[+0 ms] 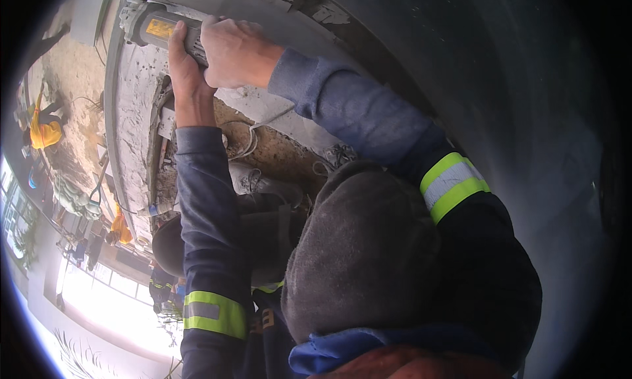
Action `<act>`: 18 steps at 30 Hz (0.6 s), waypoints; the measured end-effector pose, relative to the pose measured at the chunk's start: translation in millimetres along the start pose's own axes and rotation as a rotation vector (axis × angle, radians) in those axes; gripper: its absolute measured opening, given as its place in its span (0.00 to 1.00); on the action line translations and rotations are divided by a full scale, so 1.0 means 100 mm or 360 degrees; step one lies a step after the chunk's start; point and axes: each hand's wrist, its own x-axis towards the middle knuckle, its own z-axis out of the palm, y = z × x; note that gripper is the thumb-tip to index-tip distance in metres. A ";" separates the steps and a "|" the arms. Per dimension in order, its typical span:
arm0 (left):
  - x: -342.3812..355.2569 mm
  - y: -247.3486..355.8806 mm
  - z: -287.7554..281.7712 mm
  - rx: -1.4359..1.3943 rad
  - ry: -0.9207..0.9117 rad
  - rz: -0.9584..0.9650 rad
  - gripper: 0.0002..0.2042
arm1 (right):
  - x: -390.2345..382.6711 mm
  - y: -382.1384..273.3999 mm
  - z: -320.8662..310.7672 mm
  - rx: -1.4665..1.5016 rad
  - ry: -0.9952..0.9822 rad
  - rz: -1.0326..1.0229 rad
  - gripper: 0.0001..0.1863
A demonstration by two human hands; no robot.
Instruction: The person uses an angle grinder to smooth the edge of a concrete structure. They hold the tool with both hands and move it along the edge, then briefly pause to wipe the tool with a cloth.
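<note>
A grey power tool with a cylindrical body and a yellow label, which looks like an angle grinder, is held out at the upper left. My left hand supports its body from below, the thumb lying up along the side. Around its rear end my right hand is closed, knuckles up. The tool's bulky head points left, over a pale, dusty slab edge. Whatever is fitted to the head is too unclear to make out. Both my forearms wear dark blue sleeves with bright reflective bands.
Below my hands, a pale cable loops over brown ground near a dusty boot. A dark grey rounded clothed shape, perhaps my knee, fills the middle. Farther left, people in yellow tops are on sandy ground. A big dark smooth surface stands right.
</note>
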 end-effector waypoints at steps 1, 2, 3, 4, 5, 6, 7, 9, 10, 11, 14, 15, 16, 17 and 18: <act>-0.02 0.00 0.03 0.0026 0.0034 0.0022 0.25 | -0.01 0.00 0.01 -0.0021 0.0029 -0.0010 0.34; -0.04 -0.01 0.07 0.0055 0.0067 0.0044 0.25 | -0.02 0.01 0.01 -0.0014 -0.0001 0.0002 0.35; -0.08 -0.03 0.10 0.0083 0.0101 0.0070 0.25 | -0.05 0.02 -0.01 -0.0007 -0.0032 0.0009 0.35; -0.12 -0.05 0.14 0.0083 0.0088 0.0051 0.25 | -0.09 0.03 -0.03 0.0001 -0.0061 0.0018 0.36; -0.16 -0.07 0.17 0.0084 0.0073 0.0031 0.26 | -0.12 0.05 -0.04 0.0011 -0.0053 0.0013 0.36; -0.20 -0.08 0.19 0.0088 0.0059 0.0015 0.26 | -0.15 0.07 -0.04 0.0023 -0.0043 0.0005 0.36; -0.23 -0.10 0.20 0.0077 0.0049 -0.0012 0.26 | -0.19 0.09 -0.04 0.0036 -0.0031 -0.0002 0.36; -0.28 -0.15 0.18 0.0059 0.0025 -0.0065 0.27 | -0.27 0.13 0.00 0.0028 0.0027 -0.0043 0.35; -0.30 -0.18 0.19 0.0022 0.0039 -0.0083 0.28 | -0.30 0.14 0.01 0.0024 0.0059 -0.0063 0.35; -0.32 -0.21 0.18 0.0032 0.0039 -0.0074 0.28 | -0.33 0.15 0.02 0.0037 0.0037 -0.0055 0.34; -0.39 -0.28 0.27 0.0105 0.0047 -0.0057 0.29 | -0.42 0.19 -0.03 0.0046 -0.0005 -0.0010 0.31; -0.38 -0.29 0.26 0.0085 0.0040 -0.0067 0.30 | -0.44 0.19 -0.03 0.0047 -0.0018 -0.0009 0.30; -0.38 -0.32 0.23 0.0064 0.0033 -0.0078 0.30 | -0.45 0.19 -0.04 0.0048 -0.0031 -0.0009 0.29; -0.38 -0.34 0.21 0.0043 0.0027 -0.0088 0.30 | -0.46 0.19 -0.04 0.0034 -0.0015 -0.0014 0.30; -0.38 -0.34 0.21 0.0047 0.0020 -0.0094 0.31 | -0.47 0.19 -0.05 0.0017 -0.0001 -0.0016 0.31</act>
